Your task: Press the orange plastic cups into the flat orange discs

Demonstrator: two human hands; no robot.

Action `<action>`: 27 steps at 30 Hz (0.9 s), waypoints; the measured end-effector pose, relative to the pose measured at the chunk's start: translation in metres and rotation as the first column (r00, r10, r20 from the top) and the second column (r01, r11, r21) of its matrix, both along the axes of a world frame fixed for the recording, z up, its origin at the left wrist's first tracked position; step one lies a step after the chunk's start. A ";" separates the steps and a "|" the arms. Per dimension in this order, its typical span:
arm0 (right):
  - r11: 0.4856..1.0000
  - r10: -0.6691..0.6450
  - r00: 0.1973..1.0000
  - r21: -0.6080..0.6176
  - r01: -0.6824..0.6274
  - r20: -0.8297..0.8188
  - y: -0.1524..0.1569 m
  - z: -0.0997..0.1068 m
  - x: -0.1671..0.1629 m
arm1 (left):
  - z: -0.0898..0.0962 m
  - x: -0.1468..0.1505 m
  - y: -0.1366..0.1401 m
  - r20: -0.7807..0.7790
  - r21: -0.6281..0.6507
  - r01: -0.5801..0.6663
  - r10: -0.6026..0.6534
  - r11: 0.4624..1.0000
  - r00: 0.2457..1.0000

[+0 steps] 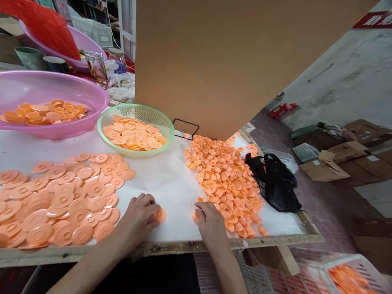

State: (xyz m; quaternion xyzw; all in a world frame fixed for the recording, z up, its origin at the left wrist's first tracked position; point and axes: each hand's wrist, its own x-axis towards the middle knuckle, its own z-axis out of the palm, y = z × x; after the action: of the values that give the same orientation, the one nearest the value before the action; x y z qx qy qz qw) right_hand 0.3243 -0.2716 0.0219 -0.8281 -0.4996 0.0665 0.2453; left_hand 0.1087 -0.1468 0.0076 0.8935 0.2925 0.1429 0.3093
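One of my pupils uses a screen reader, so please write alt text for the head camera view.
A person's left hand holds a round orange piece at a white tabletop; the right hand is at the edge of a heap of small orange cups. Flat orange discs lie spread at left, with a pink basin and green basket of orange pieces behind.

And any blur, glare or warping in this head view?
In the head view, pale highlights sit on the orange discs; the orange cups look fairly sharp; the basket at lower right looks smeared; wide-angle stretch probably exaggerates the slanting cardboard.
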 end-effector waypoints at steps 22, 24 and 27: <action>0.978 0.197 0.876 0.031 -0.205 -0.439 0.055 -0.002 -0.070 | -0.006 0.003 0.001 -0.027 -0.133 -0.026 0.022 0.991 0.999; 0.972 0.221 0.878 0.027 -0.231 -0.425 0.053 -0.001 -0.070 | -0.002 0.002 0.003 -0.003 -0.219 -0.051 0.051 0.974 0.999; 0.968 0.235 0.888 0.015 -0.249 -0.395 0.050 -0.001 -0.069 | 0.007 0.003 0.007 0.034 -0.428 -0.074 0.098 0.901 0.995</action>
State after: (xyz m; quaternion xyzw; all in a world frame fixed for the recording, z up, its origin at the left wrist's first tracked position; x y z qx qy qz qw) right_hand 0.2555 -0.2213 0.0211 -0.7334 -0.5380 0.2704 0.3156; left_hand 0.1113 -0.1399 0.0149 0.7864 0.3471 0.1135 0.4983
